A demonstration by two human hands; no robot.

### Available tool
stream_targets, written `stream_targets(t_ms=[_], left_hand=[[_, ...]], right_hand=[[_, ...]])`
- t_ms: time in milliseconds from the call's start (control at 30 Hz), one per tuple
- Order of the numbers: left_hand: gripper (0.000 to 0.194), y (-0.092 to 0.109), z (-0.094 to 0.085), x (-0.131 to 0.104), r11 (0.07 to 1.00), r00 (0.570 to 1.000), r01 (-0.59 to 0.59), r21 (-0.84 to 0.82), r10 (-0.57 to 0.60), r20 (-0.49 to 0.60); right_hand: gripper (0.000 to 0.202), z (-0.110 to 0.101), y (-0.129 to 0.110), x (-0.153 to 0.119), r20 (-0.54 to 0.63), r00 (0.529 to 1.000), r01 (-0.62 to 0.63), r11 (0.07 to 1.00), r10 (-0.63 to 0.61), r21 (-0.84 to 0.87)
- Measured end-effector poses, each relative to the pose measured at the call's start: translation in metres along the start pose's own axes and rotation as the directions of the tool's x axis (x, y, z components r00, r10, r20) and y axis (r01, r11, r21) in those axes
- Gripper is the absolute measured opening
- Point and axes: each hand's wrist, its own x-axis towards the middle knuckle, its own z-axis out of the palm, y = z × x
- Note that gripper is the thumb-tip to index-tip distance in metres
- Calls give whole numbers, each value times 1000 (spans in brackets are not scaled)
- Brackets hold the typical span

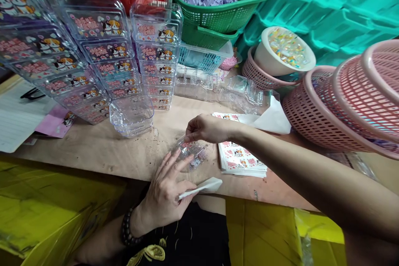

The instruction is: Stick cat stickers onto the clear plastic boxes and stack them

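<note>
"How was the right hand (204,128) posed?"
"Its forearm slanted in from the right over the sticker sheets (238,164), wrist bent, fingertips drawn together at the far edge of the clear box (198,158) — whether they gripped its rim or a label, I couldn't tell."
"And the left hand (165,193)?"
"Palm down, fingers spread at the box's near left side, a white slip (209,185) pinched by the thumb."
"Where was that box?"
"On the wooden table (134,156), left of the sheets."
"Any writing?"
"Pink Chinese characters beside a cartoon cat and dog on the stacked boxes (156,56) — too small to read surely."
</note>
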Motion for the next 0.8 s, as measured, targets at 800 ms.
stream_targets(t_ms=[800], left_hand=[[10, -7, -7, 9, 990, 990, -86, -108, 98, 105]], right_hand=[[16, 7, -16, -8, -29, 997, -71, 987, 68, -141]])
